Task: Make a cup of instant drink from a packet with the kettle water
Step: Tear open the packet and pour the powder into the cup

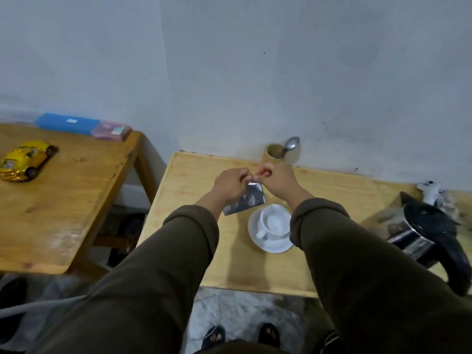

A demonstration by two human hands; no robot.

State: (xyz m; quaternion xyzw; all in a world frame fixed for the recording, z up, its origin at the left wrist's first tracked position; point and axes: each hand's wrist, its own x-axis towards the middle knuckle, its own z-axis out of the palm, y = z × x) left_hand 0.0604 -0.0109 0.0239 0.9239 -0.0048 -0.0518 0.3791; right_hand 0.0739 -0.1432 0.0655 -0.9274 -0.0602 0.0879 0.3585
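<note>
A silvery drink packet [246, 200] hangs in the air above the wooden table [194, 190]. My left hand [229, 183] and my right hand [277, 178] both pinch its top edge, fingers almost touching. Just below and to the right stands a white cup [274, 222] on a white saucer [270, 245], with nothing visible inside the cup. A black and steel kettle [429, 232] sits at the table's right end, lid shut. Against the wall a wooden holder [274, 152] carries a metal spoon [291, 144].
A second wooden table [76, 190] to the left bears a yellow toy car [25, 159], a blue box [66, 122] and a pink box [111, 130]. A white object [431, 191] lies behind the kettle. The wall runs close behind both tables.
</note>
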